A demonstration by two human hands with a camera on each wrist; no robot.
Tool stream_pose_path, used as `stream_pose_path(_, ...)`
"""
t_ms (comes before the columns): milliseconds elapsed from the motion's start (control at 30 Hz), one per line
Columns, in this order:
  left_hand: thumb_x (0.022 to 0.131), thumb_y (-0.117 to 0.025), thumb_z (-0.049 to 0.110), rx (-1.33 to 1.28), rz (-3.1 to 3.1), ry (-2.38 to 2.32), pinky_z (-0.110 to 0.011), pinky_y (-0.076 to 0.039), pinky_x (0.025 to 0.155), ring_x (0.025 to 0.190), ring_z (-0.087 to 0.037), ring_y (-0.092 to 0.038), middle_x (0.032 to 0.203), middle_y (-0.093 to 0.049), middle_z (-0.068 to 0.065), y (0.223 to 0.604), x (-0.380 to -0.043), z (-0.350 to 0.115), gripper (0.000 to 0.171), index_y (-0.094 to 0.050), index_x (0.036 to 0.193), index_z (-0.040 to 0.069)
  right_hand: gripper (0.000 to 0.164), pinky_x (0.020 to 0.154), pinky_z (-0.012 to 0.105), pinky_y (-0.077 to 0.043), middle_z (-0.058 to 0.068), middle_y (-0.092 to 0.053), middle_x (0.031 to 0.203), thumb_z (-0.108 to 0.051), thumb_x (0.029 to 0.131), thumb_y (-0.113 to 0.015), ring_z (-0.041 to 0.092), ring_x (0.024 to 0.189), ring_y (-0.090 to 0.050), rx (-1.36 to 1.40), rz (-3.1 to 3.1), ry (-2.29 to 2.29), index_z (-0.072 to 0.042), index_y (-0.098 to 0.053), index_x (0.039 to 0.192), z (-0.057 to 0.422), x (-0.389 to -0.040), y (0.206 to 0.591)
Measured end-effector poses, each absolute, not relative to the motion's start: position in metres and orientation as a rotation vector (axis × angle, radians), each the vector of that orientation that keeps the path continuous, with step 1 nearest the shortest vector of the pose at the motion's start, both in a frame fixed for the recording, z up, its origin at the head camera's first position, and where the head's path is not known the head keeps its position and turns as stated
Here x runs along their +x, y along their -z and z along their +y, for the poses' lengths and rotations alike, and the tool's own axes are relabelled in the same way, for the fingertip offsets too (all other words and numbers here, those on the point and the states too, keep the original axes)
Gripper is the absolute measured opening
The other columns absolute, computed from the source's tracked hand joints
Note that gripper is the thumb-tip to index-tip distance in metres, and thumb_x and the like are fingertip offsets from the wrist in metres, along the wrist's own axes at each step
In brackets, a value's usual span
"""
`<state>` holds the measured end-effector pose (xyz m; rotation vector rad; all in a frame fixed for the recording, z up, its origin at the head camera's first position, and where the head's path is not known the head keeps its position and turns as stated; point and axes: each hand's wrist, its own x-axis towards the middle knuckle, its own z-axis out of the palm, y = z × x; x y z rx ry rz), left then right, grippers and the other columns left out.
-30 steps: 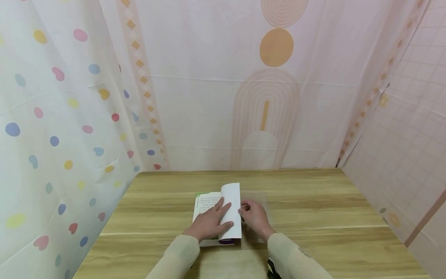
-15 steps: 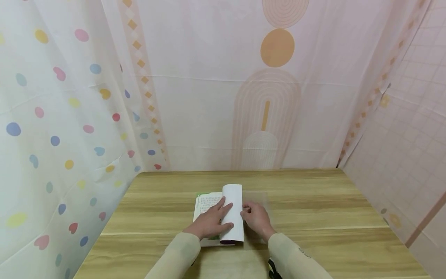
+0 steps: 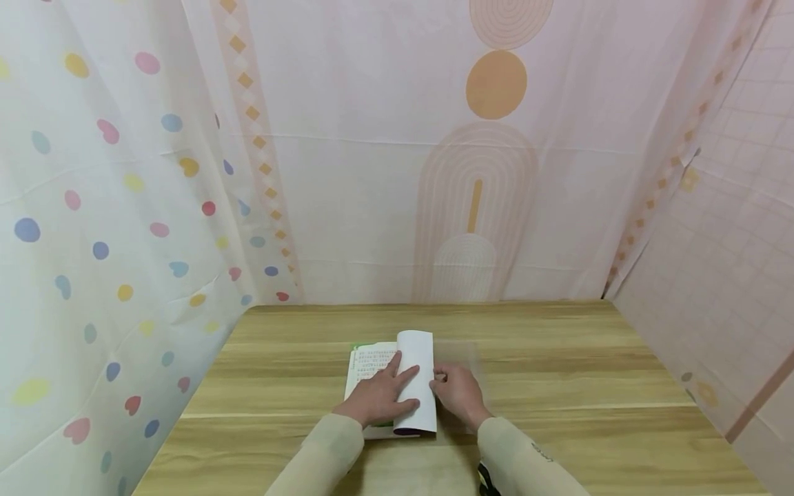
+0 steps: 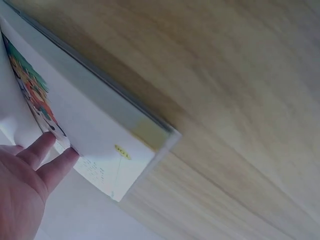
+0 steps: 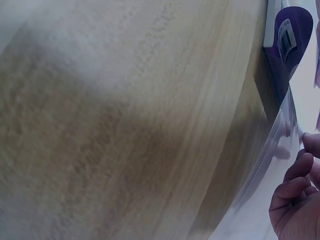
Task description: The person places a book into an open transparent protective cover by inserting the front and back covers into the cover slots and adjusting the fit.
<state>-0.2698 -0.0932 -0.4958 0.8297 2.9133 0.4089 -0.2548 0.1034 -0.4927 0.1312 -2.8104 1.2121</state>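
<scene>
An open book (image 3: pixel 366 362) lies on the table, printed page on the left. Its back cover, white inside (image 3: pixel 414 355), curves up and over toward the right; the purple outside (image 5: pixel 297 22) bears a barcode label. My left hand (image 3: pixel 380 398) lies across page and cover with fingers spread and straight. Beyond the cover's right edge a clear plastic book cover (image 3: pixel 462 350) extends flat. My right hand (image 3: pixel 457 394) has curled fingers at that edge and pinches the plastic; the exact contact is partly hidden. A seam line runs along the plastic (image 5: pixel 260 167) in the right wrist view.
The wood-grain table (image 3: pixel 558 386) extends around the book on all sides. Patterned curtains (image 3: pixel 347 207) hang behind it and at both sides. A dark strap (image 3: pixel 486 479) shows by the right sleeve.
The white inner side of the cover has shifted slightly right and toward the person. The right hand has moved a little right along with its edge; the left hand stays spread on it.
</scene>
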Motion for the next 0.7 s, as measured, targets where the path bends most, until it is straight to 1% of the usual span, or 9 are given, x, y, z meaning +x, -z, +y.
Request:
stream_pose_path(267,0.092,-0.054,0.059,0.801,2.924,-0.343,-0.055,-0.052,0.084,0.128,-0.044,-0.050,0.162,-0.021,-0.018,0.4953,-0.2692,-0.0899,0.070,-0.043,0.152,0.026,0.025,0.069,0.037,-0.049,0.007,-0.071,0.095,-0.009,0.087,-0.070,0.016,0.077,-0.060,0.130,-2.810,-1.208,-0.003,-0.074,0.111,0.1034,-0.2544,0.4968)
stream_pose_path(433,0.092,-0.054,0.059,0.795,2.930,-0.311,-0.054,-0.053,0.083,0.127,-0.044,-0.050,0.161,-0.022,-0.018,0.4949,-0.2686,-0.0881,0.070,-0.043,0.152,0.025,0.025,0.068,0.037,-0.049,0.004,-0.070,0.089,-0.010,0.086,-0.070,0.016,0.076,-0.059,0.136,-2.815,-1.196,-0.005,-0.074,0.110,0.1045,-0.2546,0.4986)
stream_pose_path(567,0.091,-0.055,0.058,0.786,2.931,-0.299,-0.054,-0.053,0.082,0.127,-0.044,-0.051,0.161,-0.022,-0.019,0.4935,-0.2686,-0.0860,0.070,-0.043,0.151,0.025,0.022,0.066,0.036,-0.047,0.001,-0.066,0.080,-0.010,0.085,-0.070,0.015,0.072,-0.056,0.138,-2.819,-1.199,-0.005,-0.074,0.106,0.1053,-0.2541,0.4983)
stream_pose_path(700,0.091,-0.056,0.058,0.772,2.930,-0.286,-0.054,-0.053,0.082,0.127,-0.044,-0.051,0.161,-0.023,-0.019,0.4928,-0.2685,-0.0840,0.070,-0.043,0.151,0.025,0.021,0.065,0.035,-0.045,0.000,-0.064,0.078,-0.010,0.085,-0.070,0.014,0.070,-0.054,0.128,-2.823,-1.211,-0.005,-0.074,0.106,0.1054,-0.2536,0.4971)
